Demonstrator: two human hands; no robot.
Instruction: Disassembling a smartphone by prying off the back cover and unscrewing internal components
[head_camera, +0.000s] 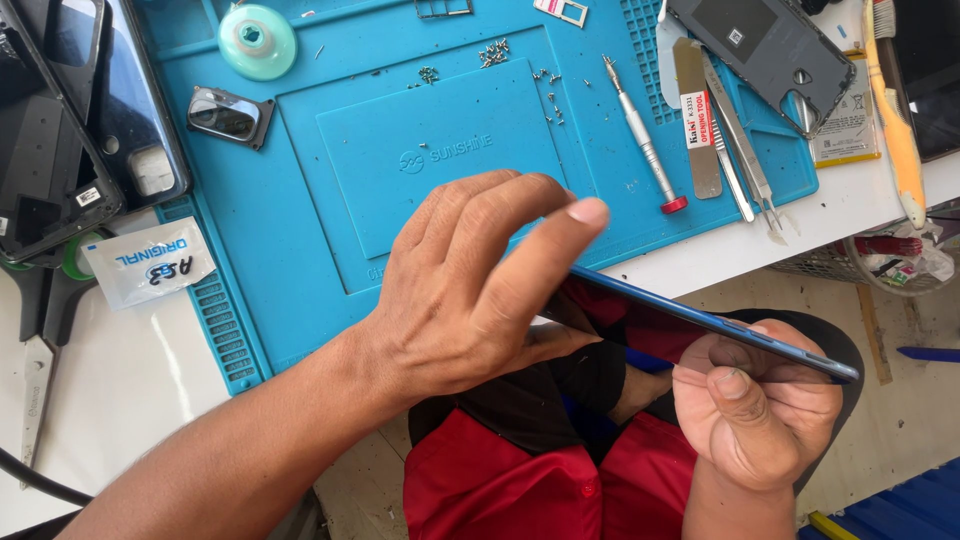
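Observation:
A slim blue phone is held edge-on over my lap, just off the near edge of the white table. My left hand grips its upper end, thumb stretched along the top and fingers curled over it. My right hand is closed around the lower end from beneath, thumb pressed against the edge. Part of the phone's length is hidden behind my left palm.
A blue repair mat covers the table, carrying several loose screws, a red-tipped screwdriver, tweezers, a flat opening tool, a grey back cover, a camera frame and a teal round dish. Dark phones and a white sachet lie left.

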